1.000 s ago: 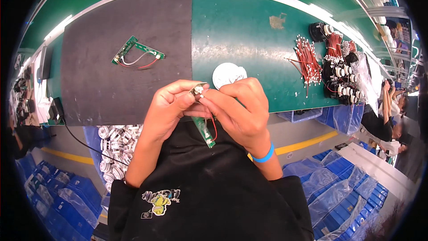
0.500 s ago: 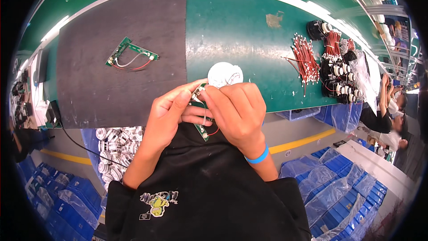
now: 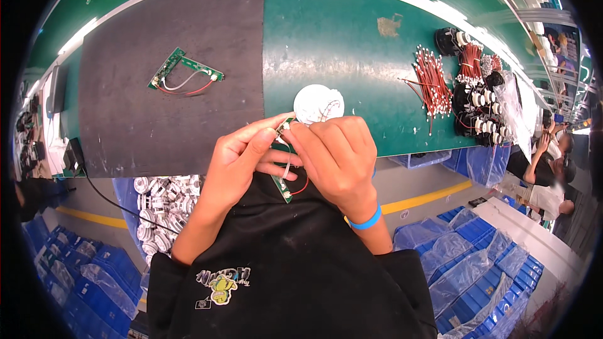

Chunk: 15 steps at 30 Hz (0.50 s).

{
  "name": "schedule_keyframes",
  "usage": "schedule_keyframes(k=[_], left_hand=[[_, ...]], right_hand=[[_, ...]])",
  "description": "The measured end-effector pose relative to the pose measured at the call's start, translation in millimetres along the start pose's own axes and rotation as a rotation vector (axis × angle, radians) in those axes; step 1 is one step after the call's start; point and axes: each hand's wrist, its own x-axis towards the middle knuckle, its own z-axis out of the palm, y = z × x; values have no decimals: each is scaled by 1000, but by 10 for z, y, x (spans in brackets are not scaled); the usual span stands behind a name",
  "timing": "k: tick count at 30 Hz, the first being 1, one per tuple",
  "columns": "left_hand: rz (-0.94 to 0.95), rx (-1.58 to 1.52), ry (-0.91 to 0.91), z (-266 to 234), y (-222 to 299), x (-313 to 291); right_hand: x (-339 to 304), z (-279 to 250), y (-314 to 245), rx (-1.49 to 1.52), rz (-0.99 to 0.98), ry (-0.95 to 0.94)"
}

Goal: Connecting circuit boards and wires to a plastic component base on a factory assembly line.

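A small green circuit board (image 3: 282, 189) with grey and red wires is between my hands, just off the table's near edge. My left hand (image 3: 237, 162) grips its upper part between thumb and fingers, other fingers reaching behind the wires. At that same end, the thumb and index finger of my right hand (image 3: 339, 162) pinch the board beside a white connector (image 3: 286, 126); the fingertips partly hide the contact. Just beyond my fingers lies a round white plastic housing (image 3: 310, 104). Two joined green boards (image 3: 166, 69) with similar wires rest on the black mat (image 3: 207, 22).
On the green table's (image 3: 339, 31) right lie red wires (image 3: 432, 85), a tied wire bundle (image 3: 470, 63) and black-and-white round parts (image 3: 480, 119). A bin of white parts (image 3: 164, 207) stands below left, by a black cable (image 3: 113, 202). Blue crates (image 3: 477, 270) stand lower right; people sit far right.
Both hands stay in nearly the same place, still holding the board. The lower end of the board has shifted slightly, and the view has moved a little.
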Motion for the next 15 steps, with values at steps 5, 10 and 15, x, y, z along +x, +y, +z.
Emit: schedule_keyframes(k=[5,10,15], left_hand=[[-72,15,-73,-104,98,-39],[-81,144,-147,-131,129,-47],[-74,152,-122,-92,131,-46]], right_hand=[[38,41,-6,223,209,49],[28,-19,73,354,144,-88],[27,-24,87,377,163,-111]])
